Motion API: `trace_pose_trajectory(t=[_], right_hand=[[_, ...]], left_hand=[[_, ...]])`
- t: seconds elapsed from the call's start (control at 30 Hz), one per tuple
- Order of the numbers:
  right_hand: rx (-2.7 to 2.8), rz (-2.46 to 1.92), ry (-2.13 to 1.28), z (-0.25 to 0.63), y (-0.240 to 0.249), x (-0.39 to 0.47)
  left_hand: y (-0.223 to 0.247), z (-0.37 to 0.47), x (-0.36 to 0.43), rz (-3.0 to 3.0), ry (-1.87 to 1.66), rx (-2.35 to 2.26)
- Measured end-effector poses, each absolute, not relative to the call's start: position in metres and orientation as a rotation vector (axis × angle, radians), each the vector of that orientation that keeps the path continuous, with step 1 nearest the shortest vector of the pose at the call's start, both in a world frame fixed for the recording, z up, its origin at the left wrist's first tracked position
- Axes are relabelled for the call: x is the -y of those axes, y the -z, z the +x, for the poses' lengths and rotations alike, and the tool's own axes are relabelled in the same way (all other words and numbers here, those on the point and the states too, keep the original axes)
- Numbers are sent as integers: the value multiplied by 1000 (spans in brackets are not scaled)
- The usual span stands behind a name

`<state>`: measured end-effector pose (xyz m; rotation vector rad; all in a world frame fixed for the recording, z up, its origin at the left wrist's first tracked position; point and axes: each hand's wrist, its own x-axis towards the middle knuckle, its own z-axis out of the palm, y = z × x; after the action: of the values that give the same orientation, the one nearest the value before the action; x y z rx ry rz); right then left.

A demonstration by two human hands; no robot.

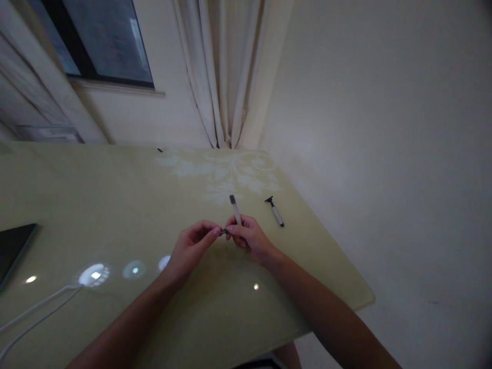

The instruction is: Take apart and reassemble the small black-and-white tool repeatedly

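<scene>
Both of my hands meet above the table near the middle of the head view. Thumb and fingers of my left hand (194, 245) pinch one end of a small dark piece (224, 231), too small to make out exactly. At its other end, my right hand (249, 237) grips it with thumb and fingertips. A slim pale stick with a dark head (236, 209), like a toothbrush, rises behind my right fingers; whether they hold it too is hidden. To the right, a razor (275, 212) with a grey handle and dark head lies on the table.
The glossy pale table (96, 195) has a white leaf pattern and a rounded right corner. A dark flat device (14, 248) lies at the left edge, with a white cable (42, 297) below it. A small black item (160, 150) lies near the far edge, before the curtain (226, 72).
</scene>
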<state>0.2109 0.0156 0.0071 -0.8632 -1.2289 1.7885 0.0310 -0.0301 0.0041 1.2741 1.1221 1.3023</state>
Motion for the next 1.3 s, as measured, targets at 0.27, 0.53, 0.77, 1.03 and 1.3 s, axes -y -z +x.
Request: trace_pose_trajectory(t=[0.27, 0.53, 0.77, 1.03, 1.3], right_hand=[[1101, -874, -1966, 212, -9, -15], [1202, -923, -2009, 211, -3, -15], [1664, -902, -1324, 227, -16, -24], [2081, -924, -906, 233, -13, -24], [1995, -921, -1034, 235, -12, -28]], left_hand=[[7, 29, 30, 1404, -1267, -1059], [8, 26, 32, 1814, -1268, -1110], [5, 22, 28, 1577, -1336, -1218], [4, 20, 24, 1342, -1423, -1248], [5, 15, 21, 1389, -1401, -1153]])
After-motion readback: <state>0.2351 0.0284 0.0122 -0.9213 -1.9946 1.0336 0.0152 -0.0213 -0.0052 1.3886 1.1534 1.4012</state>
